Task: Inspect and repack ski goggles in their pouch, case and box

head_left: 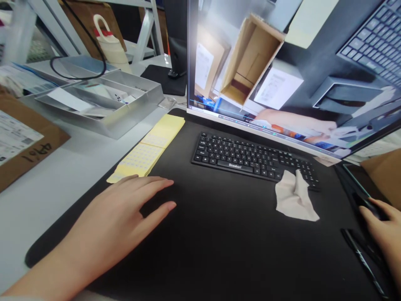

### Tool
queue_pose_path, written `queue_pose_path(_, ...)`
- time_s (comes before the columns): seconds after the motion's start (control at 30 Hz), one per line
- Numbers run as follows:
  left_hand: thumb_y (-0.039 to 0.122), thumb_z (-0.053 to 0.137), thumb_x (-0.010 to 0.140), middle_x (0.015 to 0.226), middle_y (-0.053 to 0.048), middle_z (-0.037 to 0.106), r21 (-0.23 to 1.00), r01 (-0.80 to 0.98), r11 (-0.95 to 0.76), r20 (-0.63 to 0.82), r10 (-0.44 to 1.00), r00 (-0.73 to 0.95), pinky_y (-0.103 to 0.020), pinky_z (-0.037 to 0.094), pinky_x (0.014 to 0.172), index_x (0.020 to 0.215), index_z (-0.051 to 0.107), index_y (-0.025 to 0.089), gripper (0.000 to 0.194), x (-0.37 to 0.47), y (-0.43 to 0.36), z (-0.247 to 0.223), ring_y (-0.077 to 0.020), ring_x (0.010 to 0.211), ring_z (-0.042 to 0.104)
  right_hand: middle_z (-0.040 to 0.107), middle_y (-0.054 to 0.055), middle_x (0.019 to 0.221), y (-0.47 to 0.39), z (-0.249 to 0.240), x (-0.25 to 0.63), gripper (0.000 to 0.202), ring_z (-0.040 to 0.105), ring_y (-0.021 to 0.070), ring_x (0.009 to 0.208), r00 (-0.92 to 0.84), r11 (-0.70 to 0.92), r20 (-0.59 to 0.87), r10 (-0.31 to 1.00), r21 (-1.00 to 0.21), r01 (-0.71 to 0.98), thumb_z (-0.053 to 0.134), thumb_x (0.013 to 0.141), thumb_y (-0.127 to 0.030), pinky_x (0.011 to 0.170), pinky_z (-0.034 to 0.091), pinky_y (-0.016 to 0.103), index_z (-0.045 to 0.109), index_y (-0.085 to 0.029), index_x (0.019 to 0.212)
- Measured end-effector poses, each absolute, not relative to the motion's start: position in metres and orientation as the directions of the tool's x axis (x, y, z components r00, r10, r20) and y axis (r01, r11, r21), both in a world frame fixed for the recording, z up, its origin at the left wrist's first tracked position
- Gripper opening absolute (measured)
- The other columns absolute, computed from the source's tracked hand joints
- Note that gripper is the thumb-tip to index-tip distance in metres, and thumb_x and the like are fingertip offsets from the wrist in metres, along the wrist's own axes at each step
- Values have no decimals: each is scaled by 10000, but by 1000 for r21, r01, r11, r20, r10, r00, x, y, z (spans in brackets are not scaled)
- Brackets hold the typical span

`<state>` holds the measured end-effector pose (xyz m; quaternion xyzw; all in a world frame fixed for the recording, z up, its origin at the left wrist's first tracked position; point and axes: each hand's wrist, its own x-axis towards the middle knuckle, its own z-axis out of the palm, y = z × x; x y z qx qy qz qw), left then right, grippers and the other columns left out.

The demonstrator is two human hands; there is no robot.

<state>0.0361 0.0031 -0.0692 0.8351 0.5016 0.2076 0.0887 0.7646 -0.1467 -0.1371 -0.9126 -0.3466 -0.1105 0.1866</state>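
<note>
My left hand (pixel 120 215) lies palm down on the black desk mat (pixel 219 242), fingers stretched out and holding nothing. Just beyond its knuckles is a stack of yellow printed label sheets (pixel 142 150) with a band around it. At the right edge, partly cut off by the frame, my right hand (pixel 387 230) has thumb and fingers around a black computer mouse (pixel 376 209). Close beside that hand, a thin black pen-like item (pixel 365 261) lies on the mat. A crumpled pale cloth (pixel 294 196) overlaps the right part of the black keyboard (pixel 238 156).
A large monitor (pixel 250 110) stands behind the keyboard, showing a picture of boxes. At the left are a grey divided tray (pixel 122 125) with papers and a cardboard box (pixel 34 154). A cream bottle (pixel 111 50) stands farther back. Another cardboard box (pixel 384 175) is at the right.
</note>
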Motion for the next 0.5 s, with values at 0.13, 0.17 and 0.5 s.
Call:
queue_pose_path(0.13,912,438,1039,1213,-54,900,374,800,-468,247,882,401,-465,681,1032,1261,856,337,745,37,3,-68,-316,1077,855,775,201,1485,-146,-135,763,687,673,471,1483,741,-698,321,589,-258,667,583,736,-724,1305,498,588,804,-260,1191)
queue_pose_path(0.17,914,438,1037,1214,-54,900,379,800,-464,242,885,399,-467,681,1037,1260,857,337,747,37,3,-67,-316,1078,854,771,201,1492,-146,-134,763,687,668,471,1488,741,-698,318,592,-256,668,583,737,-725,1310,493,586,804,-259,1190)
queue_pose_path(0.5,989,377,976,1245,-74,898,391,833,-392,178,920,349,-493,675,1087,1279,878,352,865,35,10,-72,-349,1090,850,797,154,1373,-148,-142,768,512,677,504,1442,719,-649,365,591,-315,693,627,742,-706,1283,498,674,796,-356,1076)
